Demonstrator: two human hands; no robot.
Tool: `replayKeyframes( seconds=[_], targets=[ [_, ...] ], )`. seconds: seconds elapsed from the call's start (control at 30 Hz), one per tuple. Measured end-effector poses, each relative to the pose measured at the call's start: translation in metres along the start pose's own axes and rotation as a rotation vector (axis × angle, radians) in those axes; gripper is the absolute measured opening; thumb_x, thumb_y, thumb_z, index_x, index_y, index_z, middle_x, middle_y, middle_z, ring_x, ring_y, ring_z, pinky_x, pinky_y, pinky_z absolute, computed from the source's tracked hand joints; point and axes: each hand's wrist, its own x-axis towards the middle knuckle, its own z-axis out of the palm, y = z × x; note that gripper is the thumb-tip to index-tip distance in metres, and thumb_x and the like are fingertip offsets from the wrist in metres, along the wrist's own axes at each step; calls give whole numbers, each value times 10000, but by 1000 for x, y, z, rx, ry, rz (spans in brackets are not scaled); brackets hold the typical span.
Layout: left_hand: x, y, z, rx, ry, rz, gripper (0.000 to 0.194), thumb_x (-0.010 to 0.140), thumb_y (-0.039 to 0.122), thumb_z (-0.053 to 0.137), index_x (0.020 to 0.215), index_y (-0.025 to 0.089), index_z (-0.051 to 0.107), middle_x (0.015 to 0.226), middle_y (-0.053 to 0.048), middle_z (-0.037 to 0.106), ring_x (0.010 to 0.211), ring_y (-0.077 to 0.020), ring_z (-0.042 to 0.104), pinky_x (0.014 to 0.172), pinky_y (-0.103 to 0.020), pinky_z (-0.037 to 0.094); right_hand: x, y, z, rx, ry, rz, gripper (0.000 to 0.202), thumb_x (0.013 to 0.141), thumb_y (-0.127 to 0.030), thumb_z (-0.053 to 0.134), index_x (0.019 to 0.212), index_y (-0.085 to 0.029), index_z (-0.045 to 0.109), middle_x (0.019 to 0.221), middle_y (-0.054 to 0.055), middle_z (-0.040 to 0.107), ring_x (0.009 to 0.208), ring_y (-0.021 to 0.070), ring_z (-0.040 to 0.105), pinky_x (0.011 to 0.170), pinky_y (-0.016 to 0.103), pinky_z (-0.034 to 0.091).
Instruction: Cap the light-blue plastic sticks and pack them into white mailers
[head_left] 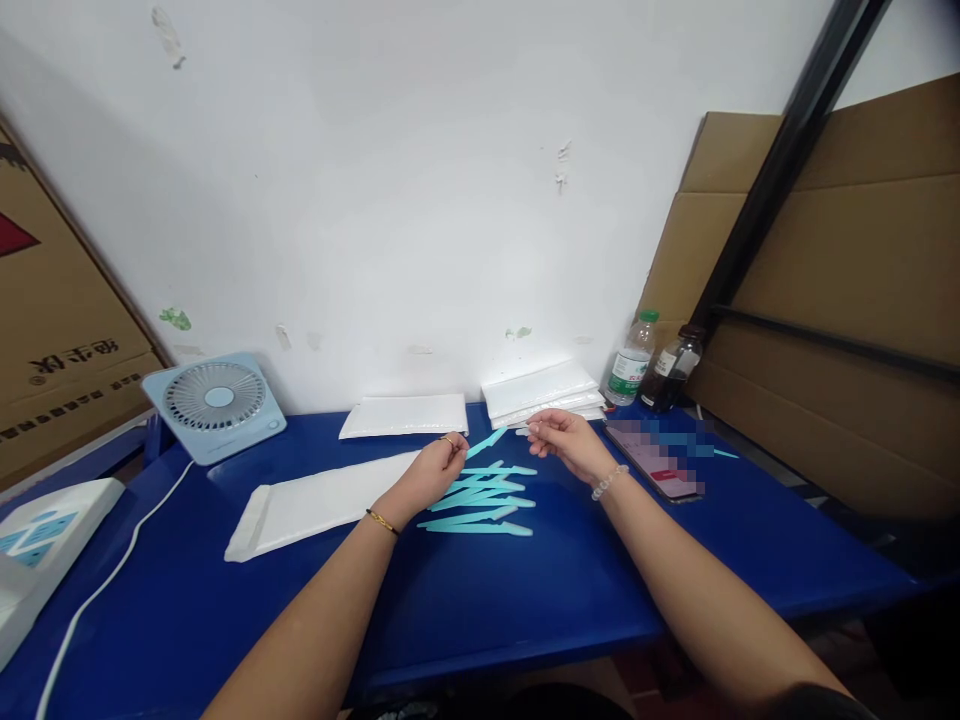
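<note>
Several turquoise sticks point(480, 527) lie fanned out on the blue table point(525, 600), their pale tips toward the right. Just above them, my left hand point(435, 470) pinches one more turquoise stick point(487, 441), which slants up to the right. My right hand point(566, 440) is closed on a small translucent piece point(522, 431) near the end of that stick. A long white padded envelope point(322, 505) lies left of the sticks, partly behind my left hand.
White envelopes point(405, 415) and a stack of white envelopes point(540, 392) rest by the wall. A blue fan point(219, 398) and white device point(52, 560) stand left. Right are a water bottle point(630, 365), dark bottle point(673, 375), phone point(649, 460) and cardboard point(862, 230).
</note>
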Motion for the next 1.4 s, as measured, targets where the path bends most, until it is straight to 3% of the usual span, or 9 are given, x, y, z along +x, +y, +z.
replayKeyframes(
  seconds=[0.13,0.37,0.63,1.0,1.2,1.4],
  targets=[
    [1,-2,1,24,1,11,220,893,362,341,819,197,466,654,35,433,564,-117,359,536,-245,301,-2,-3,1,11,-15,47,310,640,-333,781,865,-148,674,698,42,696,663,156,687,582,226,539],
    [0,-4,2,57,6,41,200,890,335,362,842,196,498,678,26,467,580,-118,395,549,-245,318,-5,-4,9,-48,-4,18,310,642,-403,761,721,-141,614,613,17,664,482,120,630,432,198,466],
    [0,4,1,77,5,56,202,872,323,374,846,190,523,731,2,518,636,-132,451,592,-253,356,-8,-3,18,-89,-94,31,347,656,-434,742,725,-131,590,599,10,652,468,116,622,435,200,456],
    [-1,2,-1,97,17,44,193,865,310,383,844,192,534,738,-3,527,637,-136,460,592,-256,358,-8,-5,12,-94,-71,9,336,650,-426,747,716,-138,588,594,6,648,447,107,600,426,204,453],
    [-1,6,-1,106,-13,63,202,876,315,380,851,196,541,746,-3,542,650,-138,473,604,-257,370,-9,-1,21,-126,-122,15,336,677,-437,723,737,-138,583,612,8,651,461,107,608,433,200,441],
    [-4,9,3,136,-48,81,262,901,352,354,901,190,560,860,-44,583,775,-166,529,703,-286,411,-9,8,23,-304,-189,-7,324,726,-465,661,762,-149,597,617,5,636,484,111,595,460,215,423]
  ],
)
